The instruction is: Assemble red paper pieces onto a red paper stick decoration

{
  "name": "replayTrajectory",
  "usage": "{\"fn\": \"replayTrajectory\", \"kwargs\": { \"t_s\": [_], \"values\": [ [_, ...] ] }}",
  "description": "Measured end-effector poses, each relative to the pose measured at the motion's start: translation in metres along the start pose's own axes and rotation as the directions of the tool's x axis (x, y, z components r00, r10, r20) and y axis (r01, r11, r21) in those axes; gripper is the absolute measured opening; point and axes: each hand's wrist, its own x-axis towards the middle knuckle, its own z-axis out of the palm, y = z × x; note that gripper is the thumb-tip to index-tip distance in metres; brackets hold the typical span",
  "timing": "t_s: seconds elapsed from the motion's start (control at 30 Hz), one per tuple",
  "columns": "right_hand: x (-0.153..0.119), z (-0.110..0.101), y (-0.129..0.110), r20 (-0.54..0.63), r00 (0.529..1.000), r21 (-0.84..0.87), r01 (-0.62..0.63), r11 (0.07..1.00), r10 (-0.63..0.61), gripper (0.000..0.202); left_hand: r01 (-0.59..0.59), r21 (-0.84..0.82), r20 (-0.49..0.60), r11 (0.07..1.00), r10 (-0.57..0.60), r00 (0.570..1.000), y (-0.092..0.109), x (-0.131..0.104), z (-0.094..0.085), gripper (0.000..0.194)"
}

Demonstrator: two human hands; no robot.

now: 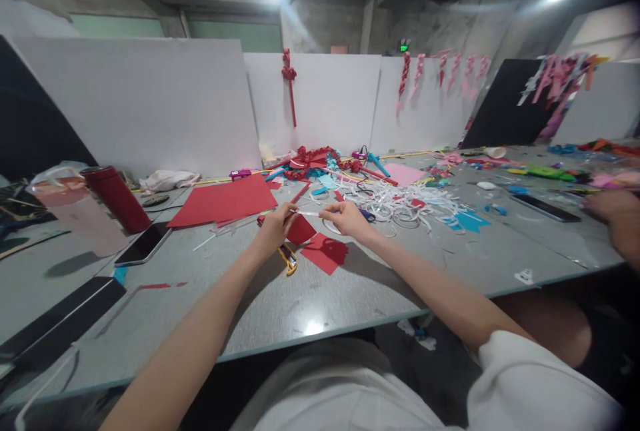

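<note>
A narrow white strip [309,214] is stretched between my two hands above the table. My left hand [279,226] pinches its left end between thumb and fingers. The right end is pinched in my right hand [346,219]. Just below them lie a red paper square [325,254] and another red paper piece [301,230], partly overlapping. A yellow utility knife [288,260] rests on the table beside my left wrist. Behind my hands, a thin red strip [301,192] points away from me.
Large red sheets [225,201] lie left, near a phone [143,244], a red flask [116,199] and a pink bottle [80,214]. Curled white strips [405,204] heap at right, beside blue paper [469,220]. Another person's hand [615,214] is at far right. White panels [313,98] stand behind.
</note>
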Motion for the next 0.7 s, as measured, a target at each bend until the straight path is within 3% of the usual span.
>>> {"fn": "replayTrajectory", "kwargs": {
  "t_s": [0.17, 0.4, 0.7],
  "values": [
    [-0.007, 0.005, -0.007, 0.056, 0.998, 0.155, -0.039, 0.987, 0.031, 0.043, 0.001, 0.092, -0.072, 0.996, 0.005, 0.997, 0.008, -0.003, 0.001, 0.018],
    [-0.007, 0.011, -0.004, 0.095, 0.995, 0.333, -0.05, 0.942, 0.019, 0.038, -0.036, 0.198, -0.081, 0.979, 0.053, 0.995, 0.009, -0.006, 0.001, 0.023],
    [-0.01, 0.015, -0.009, 0.13, 0.991, 0.418, -0.081, 0.905, 0.029, 0.036, 0.073, 0.128, -0.184, 0.989, -0.049, 0.982, 0.014, -0.004, 0.006, 0.026]
  ]
}}
